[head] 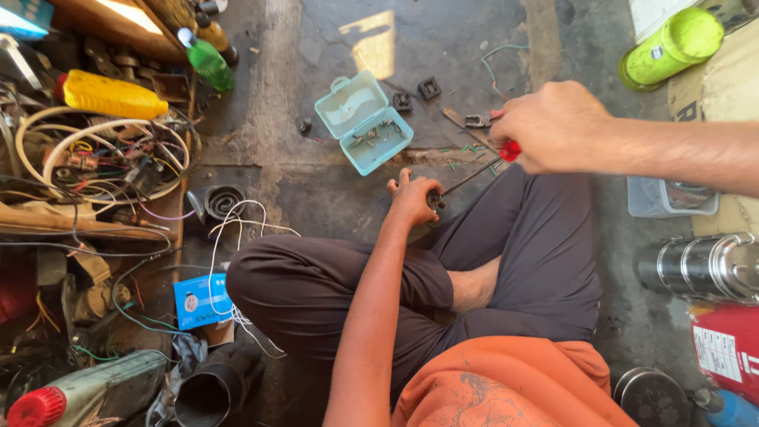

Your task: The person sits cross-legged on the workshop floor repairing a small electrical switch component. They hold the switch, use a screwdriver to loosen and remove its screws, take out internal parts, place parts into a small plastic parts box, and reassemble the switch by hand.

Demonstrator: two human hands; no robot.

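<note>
Screwdriver [482, 168], red-handled, thin and stiff, looks light and is best gripped by its handle, where the right hand [551, 126] fingers wrap it while the left hand [413, 198] fingers pinch a small dark part [434, 201] at its tip above the lap.

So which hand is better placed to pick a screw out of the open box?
Probably the left hand: it lies closer to the open box, though it holds a small dark part. The right hand is wrapped round the red screwdriver, whose tip meets that part.
</note>
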